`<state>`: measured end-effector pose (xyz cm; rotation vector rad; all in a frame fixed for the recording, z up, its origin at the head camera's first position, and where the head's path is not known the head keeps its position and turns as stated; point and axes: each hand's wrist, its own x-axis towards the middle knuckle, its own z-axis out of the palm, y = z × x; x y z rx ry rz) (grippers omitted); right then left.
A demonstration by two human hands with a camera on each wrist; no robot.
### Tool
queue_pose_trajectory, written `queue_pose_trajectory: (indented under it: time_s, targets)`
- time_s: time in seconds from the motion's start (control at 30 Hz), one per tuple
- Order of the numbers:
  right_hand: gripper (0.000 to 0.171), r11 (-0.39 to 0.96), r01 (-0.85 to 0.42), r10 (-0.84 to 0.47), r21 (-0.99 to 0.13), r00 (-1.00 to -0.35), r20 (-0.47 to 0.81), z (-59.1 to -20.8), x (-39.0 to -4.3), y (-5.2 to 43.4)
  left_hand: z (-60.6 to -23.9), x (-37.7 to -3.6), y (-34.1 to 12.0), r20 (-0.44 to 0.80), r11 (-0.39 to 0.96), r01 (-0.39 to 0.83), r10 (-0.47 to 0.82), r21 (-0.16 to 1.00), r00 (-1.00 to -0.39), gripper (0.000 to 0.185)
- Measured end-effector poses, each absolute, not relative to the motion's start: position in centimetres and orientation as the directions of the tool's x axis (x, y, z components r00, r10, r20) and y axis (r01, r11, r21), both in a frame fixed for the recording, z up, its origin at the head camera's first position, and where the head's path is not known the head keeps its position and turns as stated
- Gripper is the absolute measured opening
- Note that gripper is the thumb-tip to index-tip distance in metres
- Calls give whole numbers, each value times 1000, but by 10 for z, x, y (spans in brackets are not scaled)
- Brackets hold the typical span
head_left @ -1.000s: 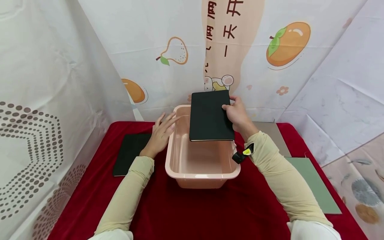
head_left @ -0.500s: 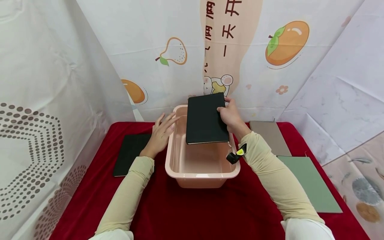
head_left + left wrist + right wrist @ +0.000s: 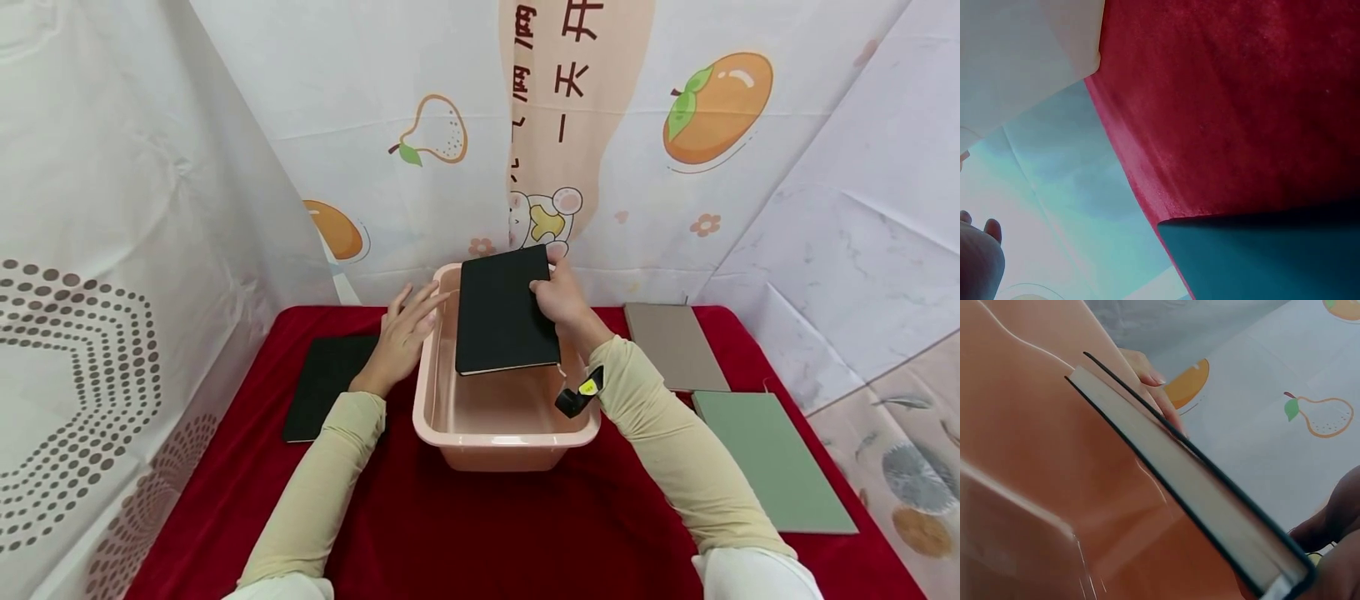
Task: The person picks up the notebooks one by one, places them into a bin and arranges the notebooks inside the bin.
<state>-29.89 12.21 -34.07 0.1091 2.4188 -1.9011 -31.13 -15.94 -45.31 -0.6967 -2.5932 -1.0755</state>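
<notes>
Looking down from the head view, the right hand grips a black notebook by its right edge and holds it tilted over the pink tub. The left hand lies flat with straight fingers against the tub's left rim. Another black notebook lies on the red cloth to the left. A tan notebook and a green notebook lie to the right.

The left wrist view shows only red cloth, a dark book edge and a bit of a fingertip.

The right wrist view shows the held book's pale pages just above the tub's inside wall.

I think the book is going into the tub. Next it should be lowered flat, then let go.
</notes>
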Motion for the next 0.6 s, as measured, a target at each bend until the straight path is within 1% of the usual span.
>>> queue_pose_trajectory:
  time_s: [0.13,0.33,0.47,0.6]
  targets:
    - [51,215,83,-3,-973,-996,-86,-343,-299,118,-452,-311,-159,401,612,517,331,598,-854,45]
    - [60,233,84,0,-969,-996,-87,-345,-299,108,-452,-311,-158,396,620,512,330,594,-857,46]
    - [55,229,86,-29,-970,-995,-95,-346,-299,104,-453,-311,-159,399,619,517,333,591,-854,46]
    - [53,296,98,-31,-950,-993,-112,-346,-298,102,-453,-311,-159,406,616,522,333,590,-851,46]
